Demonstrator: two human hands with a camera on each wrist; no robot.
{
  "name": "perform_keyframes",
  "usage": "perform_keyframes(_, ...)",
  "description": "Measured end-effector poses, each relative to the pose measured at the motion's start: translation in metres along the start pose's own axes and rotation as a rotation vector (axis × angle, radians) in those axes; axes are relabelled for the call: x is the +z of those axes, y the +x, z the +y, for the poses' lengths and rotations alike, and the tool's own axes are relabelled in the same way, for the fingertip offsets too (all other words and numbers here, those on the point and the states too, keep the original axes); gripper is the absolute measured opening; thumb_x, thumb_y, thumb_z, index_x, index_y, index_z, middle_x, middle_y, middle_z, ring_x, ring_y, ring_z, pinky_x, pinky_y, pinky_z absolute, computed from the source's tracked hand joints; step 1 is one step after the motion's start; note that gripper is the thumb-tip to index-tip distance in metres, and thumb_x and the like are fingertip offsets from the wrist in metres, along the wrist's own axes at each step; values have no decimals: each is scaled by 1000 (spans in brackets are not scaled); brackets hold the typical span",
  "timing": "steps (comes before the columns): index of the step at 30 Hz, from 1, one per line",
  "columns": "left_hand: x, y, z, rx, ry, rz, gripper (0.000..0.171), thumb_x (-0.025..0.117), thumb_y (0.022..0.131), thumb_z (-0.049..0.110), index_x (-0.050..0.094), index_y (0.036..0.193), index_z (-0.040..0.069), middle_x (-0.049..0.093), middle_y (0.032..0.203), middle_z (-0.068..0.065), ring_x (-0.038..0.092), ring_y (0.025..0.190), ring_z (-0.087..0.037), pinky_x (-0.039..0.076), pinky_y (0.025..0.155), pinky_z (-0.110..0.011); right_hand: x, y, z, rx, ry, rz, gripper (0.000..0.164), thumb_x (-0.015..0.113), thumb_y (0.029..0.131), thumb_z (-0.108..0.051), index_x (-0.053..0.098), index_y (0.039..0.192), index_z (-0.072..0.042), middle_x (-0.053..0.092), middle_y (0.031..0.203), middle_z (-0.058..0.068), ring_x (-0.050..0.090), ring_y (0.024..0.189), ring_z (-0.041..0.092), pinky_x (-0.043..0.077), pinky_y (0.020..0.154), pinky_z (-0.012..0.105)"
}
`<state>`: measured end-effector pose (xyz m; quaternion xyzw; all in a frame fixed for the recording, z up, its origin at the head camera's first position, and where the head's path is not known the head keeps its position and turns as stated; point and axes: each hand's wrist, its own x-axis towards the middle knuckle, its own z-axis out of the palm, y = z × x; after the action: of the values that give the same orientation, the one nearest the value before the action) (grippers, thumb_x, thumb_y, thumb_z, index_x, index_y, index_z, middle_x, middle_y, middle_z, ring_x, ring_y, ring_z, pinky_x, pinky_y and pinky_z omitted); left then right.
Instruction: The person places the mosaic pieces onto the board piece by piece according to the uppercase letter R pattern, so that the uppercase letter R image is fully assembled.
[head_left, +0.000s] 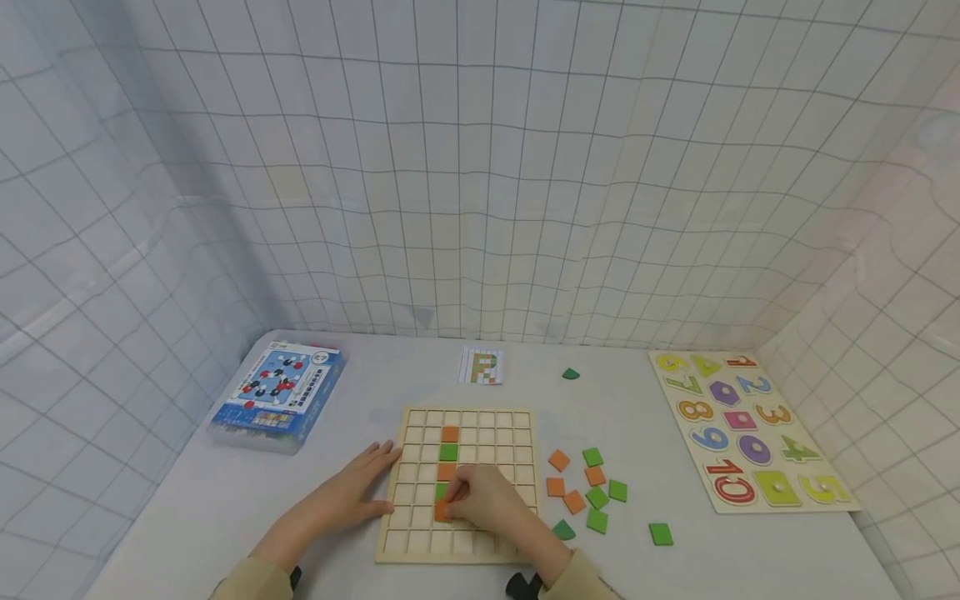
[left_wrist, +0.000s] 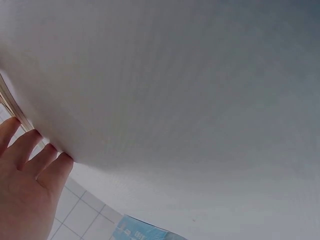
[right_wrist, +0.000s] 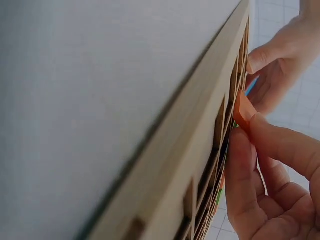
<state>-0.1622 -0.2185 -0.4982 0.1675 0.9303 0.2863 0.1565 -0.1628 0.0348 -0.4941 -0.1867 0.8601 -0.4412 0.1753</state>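
A wooden grid board [head_left: 510,421] lies on the table in the head view. Down one of its columns runs a line of orange and green square tiles, with an orange tile [head_left: 450,434] at the top and a green tile [head_left: 448,452] below it. My right hand [head_left: 483,500] pinches an orange tile [right_wrist: 243,111] between thumb and fingertips, tilted at the grid in the right wrist view. It overlaps the column's lower end. At the board's left edge my left hand [head_left: 352,487] rests with fingers extended, thumb and fingertips touching the frame.
Right of the board lie several loose orange and green tiles [head_left: 595,476], plus a dark green quarter-round piece [head_left: 563,530]. Another quarter-round piece [head_left: 571,373] and a pattern card [head_left: 481,367] lie farther back. A boxed molecule set [head_left: 281,392] stands left, a number puzzle board [head_left: 750,433] right.
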Motion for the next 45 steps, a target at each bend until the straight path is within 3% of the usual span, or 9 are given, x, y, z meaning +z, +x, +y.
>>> perform_keyframes(13, -2, 0, 0, -3, 1, 0, 81, 77, 84, 29, 38, 150, 2, 29, 158, -25, 20, 146, -50, 24, 116, -65, 10, 0, -8, -21, -173, 23, 16, 79, 81, -6, 66, 73, -11, 53, 74, -7, 46, 62, 0, 43, 55, 15)
perform_keyframes(18, -2, 0, -2, -1, 5, 3, 81, 77, 84, 30, 38, 149, 1, 30, 157, -26, 20, 146, -51, 24, 115, -65, 11, 1, -7, -18, -158, 12, 15, 79, 81, -6, 68, 74, -11, 54, 73, -8, 47, 62, 0, 44, 55, 15)
perform_keyframes(23, -1, -1, -3, 7, 9, 5, 81, 77, 84, 31, 39, 149, 1, 30, 157, -27, 21, 145, -51, 24, 115, -66, 3, -2, 0, -36, -59, -7, 11, 78, 82, -8, 68, 80, -13, 57, 75, -11, 50, 65, -1, 46, 59, 15)
perform_keyframes(28, 0, -1, -3, 2, 7, 4, 81, 77, 84, 31, 39, 149, 1, 29, 157, -26, 20, 145, -51, 24, 115, -66, -16, -9, 8, -33, 39, 17, 7, 76, 84, -9, 70, 89, -11, 62, 81, -8, 55, 71, 1, 49, 64, 16)
perform_keyframes(36, 4, 1, -2, -36, -17, -1, 82, 78, 83, 31, 39, 150, 4, 28, 159, -22, 18, 147, -49, 22, 116, -66, -58, -28, 39, -24, 32, 148, 15, 73, 88, -13, 70, 100, -6, 69, 93, 0, 61, 81, 6, 51, 68, 18)
perform_keyframes(45, 3, 2, 0, -38, -4, -1, 81, 77, 83, 30, 39, 150, 4, 28, 159, -22, 18, 148, -48, 23, 117, -65, -108, -60, 79, 135, 65, 279, 21, 75, 87, -18, 69, 103, -5, 71, 95, 2, 64, 85, 13, 53, 69, 19)
